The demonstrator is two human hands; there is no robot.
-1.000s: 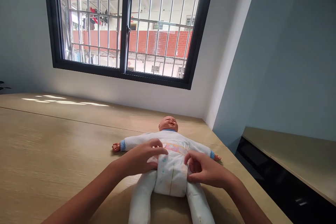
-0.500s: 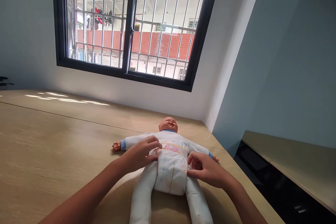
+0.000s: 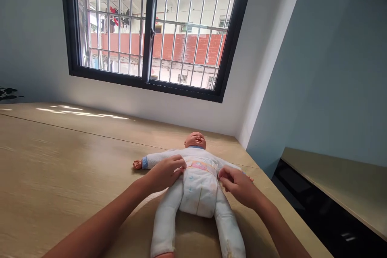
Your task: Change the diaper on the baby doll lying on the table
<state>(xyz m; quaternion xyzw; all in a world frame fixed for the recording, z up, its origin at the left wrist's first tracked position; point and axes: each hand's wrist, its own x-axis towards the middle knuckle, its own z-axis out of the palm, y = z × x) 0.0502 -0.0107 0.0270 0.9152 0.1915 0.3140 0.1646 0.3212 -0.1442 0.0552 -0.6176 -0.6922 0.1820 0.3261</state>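
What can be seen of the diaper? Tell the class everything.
The white diaper looks soft and padded, with a pink-and-orange band across its upper front, small blue marks at one side and a yellowish line down the middle. Its front covers the belly and crotch of the doll, lying face up on the table. The left hand and right hand are at its opposite waist edges; whether they grip it, or it is fastened, is unclear.

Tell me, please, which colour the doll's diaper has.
The diaper is mostly white, with a pinkish patch at its waist, as the head view shows.
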